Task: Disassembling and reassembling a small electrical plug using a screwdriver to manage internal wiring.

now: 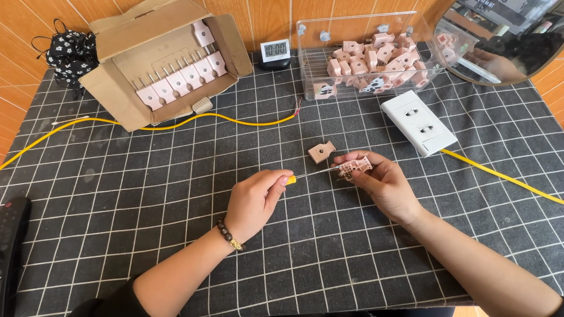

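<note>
Your left hand (254,196) gripped a yellow screwdriver (290,179) whose tip met the open pink plug (354,167) pinched in your right hand (380,182) mid-mat, its cover (321,151) lying just beyond, so closing looked undone, with finished plugs far left in the box (167,58).

Screwdriver (292,179): only the yellow handle end and thin shaft show, the rest buried in the left hand (254,199); tip contact with the pink plug half (354,166) too small to resolve, plug partly covered by right hand (383,185) fingers; dark remote-like object (12,240) cut off at lower left edge; round mirror (505,41) cropped at upper right; clock (275,50) digits unreadable.
</note>
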